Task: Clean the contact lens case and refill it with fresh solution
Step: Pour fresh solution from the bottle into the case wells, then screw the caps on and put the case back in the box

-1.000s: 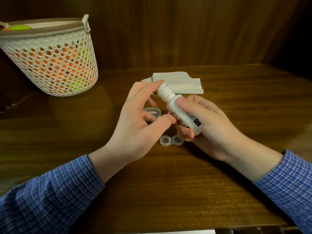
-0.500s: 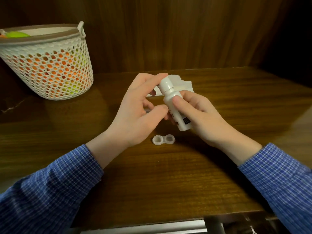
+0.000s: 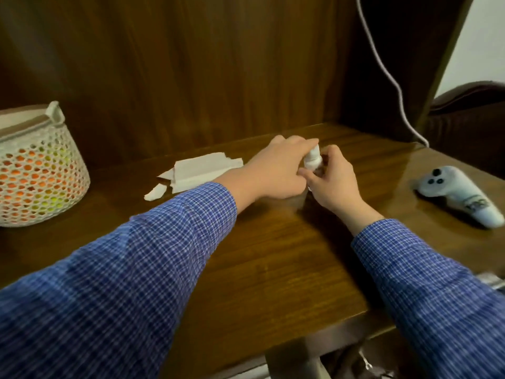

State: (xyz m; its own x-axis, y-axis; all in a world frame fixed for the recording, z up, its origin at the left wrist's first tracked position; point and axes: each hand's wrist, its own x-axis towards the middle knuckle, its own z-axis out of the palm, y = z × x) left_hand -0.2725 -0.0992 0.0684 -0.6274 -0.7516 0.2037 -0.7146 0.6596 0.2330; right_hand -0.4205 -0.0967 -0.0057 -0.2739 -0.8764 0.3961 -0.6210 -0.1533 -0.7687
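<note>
Two arms in blue checked sleeves reach forward over a dark wooden table (image 3: pixel 273 269), and the hands meet toward its far side, right of centre. Between them stands a small white solution bottle (image 3: pixel 394 157), roughly upright, with only its cap and upper part showing.

The left hand (image 3: pixel 276 170) comes in from the left, its fingers curled over the top of the bottle and pinching the cap. The right hand (image 3: pixel 332 181) sits just to the right, its fingers wrapped around the bottle's body. The frame is blurred here, so the lower end of the bottle may be resting on the table, but that cannot be told for sure.

The contact lens case does not show; the hands cover the spot beneath them.

To the left of the hands, toward the far edge, lies a folded white tissue (image 3: pixel 202 170), with a small torn scrap (image 3: pixel 155 192) just beside it on the near left.

At the far left stands a white mesh basket (image 3: pixel 35 170) holding orange and yellow-green things.

On the right side of the table lies a white handheld controller (image 3: pixel 459 195), well apart from the hands. A pale cable (image 3: pixel 393 77) hangs down the dark panelled wall behind.
</note>
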